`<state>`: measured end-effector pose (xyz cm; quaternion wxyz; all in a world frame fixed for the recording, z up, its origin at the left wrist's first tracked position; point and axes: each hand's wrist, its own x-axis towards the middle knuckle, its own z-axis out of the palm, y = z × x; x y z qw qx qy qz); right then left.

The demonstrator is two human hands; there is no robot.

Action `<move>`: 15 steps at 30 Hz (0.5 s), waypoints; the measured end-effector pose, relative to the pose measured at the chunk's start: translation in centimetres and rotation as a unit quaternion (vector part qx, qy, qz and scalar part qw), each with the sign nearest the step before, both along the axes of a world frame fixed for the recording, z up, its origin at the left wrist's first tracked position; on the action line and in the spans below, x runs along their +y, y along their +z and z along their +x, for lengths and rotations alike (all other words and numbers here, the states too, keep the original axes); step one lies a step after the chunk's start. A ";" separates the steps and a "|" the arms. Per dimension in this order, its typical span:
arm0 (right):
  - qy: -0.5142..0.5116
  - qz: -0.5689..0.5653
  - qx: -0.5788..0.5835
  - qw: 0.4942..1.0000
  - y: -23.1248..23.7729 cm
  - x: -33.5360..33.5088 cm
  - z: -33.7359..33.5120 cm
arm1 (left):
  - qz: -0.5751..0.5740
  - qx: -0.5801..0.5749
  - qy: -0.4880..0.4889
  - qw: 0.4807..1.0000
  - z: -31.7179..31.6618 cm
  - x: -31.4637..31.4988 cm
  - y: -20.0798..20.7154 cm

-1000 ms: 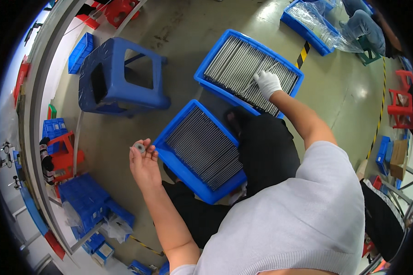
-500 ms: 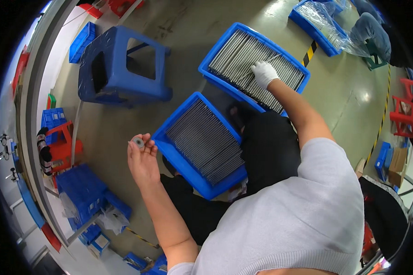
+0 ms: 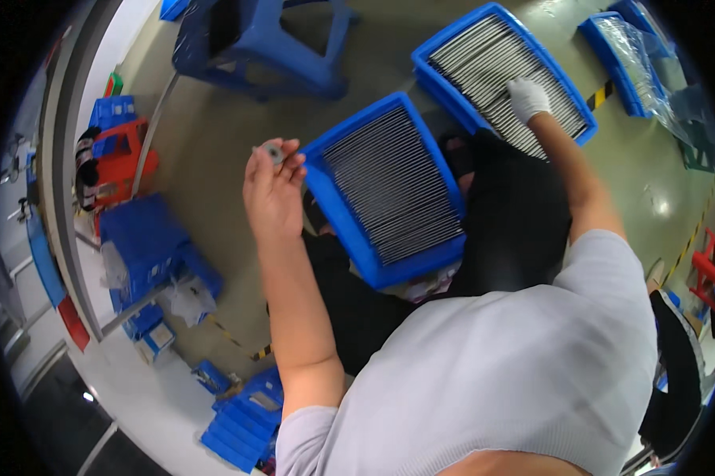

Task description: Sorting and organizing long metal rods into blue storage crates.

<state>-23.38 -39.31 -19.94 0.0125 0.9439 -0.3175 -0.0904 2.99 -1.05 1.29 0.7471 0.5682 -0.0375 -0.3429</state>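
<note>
My bare left hand (image 3: 272, 198) is raised just left of the near blue bin, its fingers curled around a small grey disc-shaped part with a hole in its centre (image 3: 274, 153). A white glove covers my right hand (image 3: 529, 99), which is down on the rods in the far blue bin (image 3: 461, 101). Its fingers are drawn together; whether a rod is pinched between them is hidden. Thin metal rods (image 3: 488, 59) lie side by side in that bin. Between my legs, the near blue bin (image 3: 357, 246) holds similar dark and silvery rods (image 3: 393, 186) in a close row.
A blue plastic stool (image 3: 270, 40) stands beyond my left hand. Blue crates (image 3: 143, 238) and a red stool (image 3: 127, 163) are at the left. Another blue bin (image 3: 611, 63) with clear plastic film sits at the far right, past yellow-black floor tape (image 3: 601, 97).
The whole view has shifted, so both bins and the stool appear higher and farther right. My left hand still holds the disc-shaped part, and my right hand stays at the far bin's rods.
</note>
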 end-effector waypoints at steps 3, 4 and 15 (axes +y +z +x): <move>0.015 0.024 0.100 0.995 1.3 -0.4 1.3 | 0.004 -0.002 0.025 1.000 -0.3 0.4 0.5; 0.028 0.012 0.100 0.995 1.5 -0.8 1.8 | -0.006 -0.006 0.021 1.000 -0.3 0.7 0.5; 0.273 0.029 0.044 0.961 10.8 15.2 16.8 | -0.013 -0.017 0.045 0.999 1.3 3.5 1.1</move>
